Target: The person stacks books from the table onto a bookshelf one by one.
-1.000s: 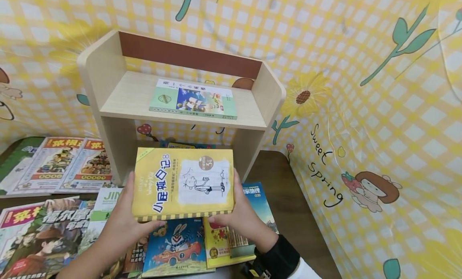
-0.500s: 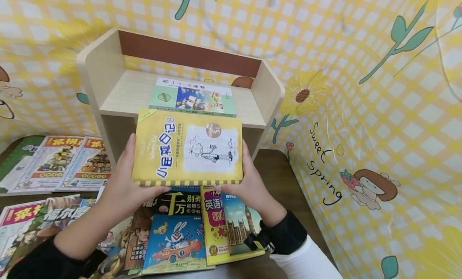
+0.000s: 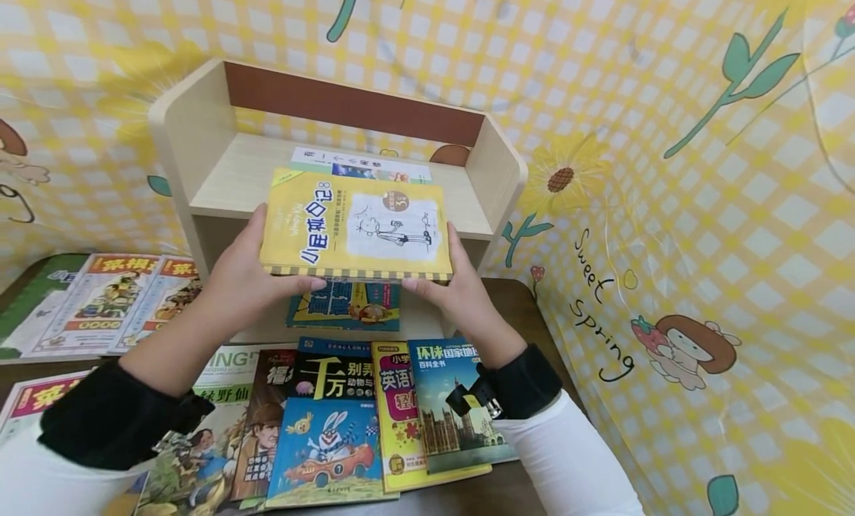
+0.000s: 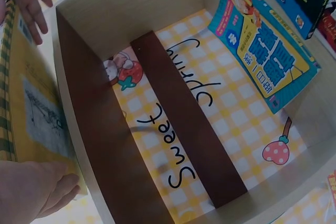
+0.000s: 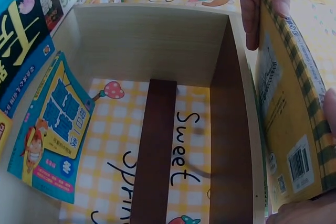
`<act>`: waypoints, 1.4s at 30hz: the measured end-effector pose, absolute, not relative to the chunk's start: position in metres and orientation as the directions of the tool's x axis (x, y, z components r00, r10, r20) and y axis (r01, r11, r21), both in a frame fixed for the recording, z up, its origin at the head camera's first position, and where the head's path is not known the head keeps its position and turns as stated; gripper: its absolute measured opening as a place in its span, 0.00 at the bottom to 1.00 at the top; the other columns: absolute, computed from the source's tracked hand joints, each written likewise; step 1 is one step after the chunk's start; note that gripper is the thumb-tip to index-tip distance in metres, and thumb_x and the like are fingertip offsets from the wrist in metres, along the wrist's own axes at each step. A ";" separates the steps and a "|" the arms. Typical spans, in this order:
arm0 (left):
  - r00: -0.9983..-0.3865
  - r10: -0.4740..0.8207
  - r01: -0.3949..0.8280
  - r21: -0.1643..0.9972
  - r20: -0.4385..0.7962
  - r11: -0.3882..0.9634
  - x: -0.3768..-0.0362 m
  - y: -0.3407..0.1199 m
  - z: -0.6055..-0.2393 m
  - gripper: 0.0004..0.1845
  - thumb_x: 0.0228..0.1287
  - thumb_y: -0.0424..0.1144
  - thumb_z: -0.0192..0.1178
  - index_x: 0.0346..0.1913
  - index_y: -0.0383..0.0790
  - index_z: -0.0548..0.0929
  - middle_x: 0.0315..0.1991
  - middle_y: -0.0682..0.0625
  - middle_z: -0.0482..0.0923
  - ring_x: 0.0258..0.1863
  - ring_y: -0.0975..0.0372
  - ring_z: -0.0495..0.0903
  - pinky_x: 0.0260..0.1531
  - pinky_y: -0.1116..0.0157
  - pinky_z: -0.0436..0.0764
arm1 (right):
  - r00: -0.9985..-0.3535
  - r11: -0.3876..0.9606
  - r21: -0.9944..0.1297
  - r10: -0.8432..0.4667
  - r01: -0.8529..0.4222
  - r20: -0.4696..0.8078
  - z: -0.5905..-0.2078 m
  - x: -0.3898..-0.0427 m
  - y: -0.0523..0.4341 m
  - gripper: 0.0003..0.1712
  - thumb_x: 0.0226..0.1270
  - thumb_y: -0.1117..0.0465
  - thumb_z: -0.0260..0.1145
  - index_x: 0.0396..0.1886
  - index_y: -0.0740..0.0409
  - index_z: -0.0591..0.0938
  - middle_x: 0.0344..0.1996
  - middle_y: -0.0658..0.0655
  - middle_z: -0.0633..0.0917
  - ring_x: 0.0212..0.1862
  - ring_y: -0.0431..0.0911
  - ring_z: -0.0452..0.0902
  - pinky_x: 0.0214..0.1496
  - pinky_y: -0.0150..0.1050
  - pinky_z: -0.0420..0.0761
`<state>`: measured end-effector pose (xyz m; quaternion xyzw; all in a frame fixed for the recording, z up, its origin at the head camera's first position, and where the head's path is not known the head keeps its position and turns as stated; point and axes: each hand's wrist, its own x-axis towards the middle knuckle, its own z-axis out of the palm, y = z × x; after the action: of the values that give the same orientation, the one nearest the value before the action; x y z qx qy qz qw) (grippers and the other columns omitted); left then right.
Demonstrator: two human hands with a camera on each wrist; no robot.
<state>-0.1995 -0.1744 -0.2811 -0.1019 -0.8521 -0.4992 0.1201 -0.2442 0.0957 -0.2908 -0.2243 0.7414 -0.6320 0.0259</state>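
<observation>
1. we see one yellow paperback book with a cartoon sketch on its cover (image 3: 357, 223), held flat and level just above the front edge of the upper board of a small pale wooden shelf with a brown back rail (image 3: 200, 130).
2. we judge the book light, fairly stiff when held flat, with a smooth cover that could slip; the short side edges look like the best places to take hold, as now.
3. the left hand (image 3: 243, 282) has its grip closed round the left edge, thumb under the near edge and fingers along the side; the right hand (image 3: 461, 293) clasps the right edge the same way.
4. one green-and-white book (image 3: 361, 165) lies flat on the upper board, mostly hidden behind the yellow one.
5. one blue-and-yellow book (image 5: 50, 129) lies inside the lower compartment.
6. on the dark table (image 3: 528, 308) in front, several picture books lie spread flat and overlapping; we count at least eight, the left ones partly cut off.
</observation>
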 end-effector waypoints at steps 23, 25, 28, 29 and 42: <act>-0.963 0.005 0.214 0.758 0.268 0.616 -0.236 -0.178 -0.250 0.42 0.59 0.48 0.68 0.70 0.36 0.59 0.57 0.35 0.65 0.55 0.45 0.66 0.53 0.46 0.67 | -0.951 0.587 -0.756 -0.263 -0.291 0.161 -0.255 -0.279 0.081 0.43 0.65 0.46 0.65 0.74 0.49 0.57 0.73 0.54 0.61 0.76 0.51 0.24 0.73 0.53 0.25; -0.961 0.005 0.220 0.752 0.277 0.622 -0.239 -0.177 -0.250 0.41 0.59 0.47 0.68 0.69 0.36 0.60 0.57 0.35 0.65 0.56 0.45 0.66 0.53 0.47 0.67 | -0.952 0.604 -0.743 -0.266 -0.288 0.153 -0.253 -0.282 0.080 0.42 0.66 0.45 0.65 0.73 0.50 0.58 0.73 0.55 0.61 0.76 0.52 0.24 0.73 0.54 0.25; -0.955 -0.004 0.225 0.736 0.296 0.638 -0.245 -0.177 -0.248 0.39 0.60 0.46 0.68 0.68 0.35 0.62 0.57 0.35 0.65 0.54 0.46 0.65 0.51 0.48 0.67 | -0.955 0.638 -0.719 -0.266 -0.276 0.132 -0.249 -0.287 0.079 0.44 0.66 0.44 0.64 0.75 0.51 0.56 0.74 0.55 0.59 0.77 0.52 0.26 0.74 0.54 0.27; -0.953 -0.004 0.229 0.731 0.303 0.643 -0.247 -0.176 -0.247 0.38 0.60 0.45 0.68 0.67 0.35 0.62 0.57 0.35 0.65 0.54 0.46 0.65 0.51 0.48 0.67 | -0.957 0.651 -0.710 -0.263 -0.269 0.121 -0.248 -0.289 0.079 0.45 0.66 0.43 0.64 0.76 0.51 0.55 0.75 0.56 0.58 0.77 0.51 0.27 0.74 0.53 0.28; -0.960 -0.007 0.202 0.711 0.280 0.673 -0.270 -0.178 -0.244 0.37 0.59 0.46 0.68 0.66 0.33 0.64 0.57 0.34 0.66 0.52 0.46 0.67 0.52 0.49 0.68 | -0.967 0.696 -0.681 -0.241 -0.229 0.078 -0.245 -0.307 0.074 0.49 0.67 0.39 0.61 0.78 0.53 0.50 0.76 0.56 0.53 0.77 0.49 0.30 0.75 0.50 0.27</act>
<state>-0.2700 -0.1780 -0.2439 -0.0540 -0.9053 -0.4006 0.1306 -0.3069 0.0736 -0.2445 -0.1276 0.9208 -0.3686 0.0085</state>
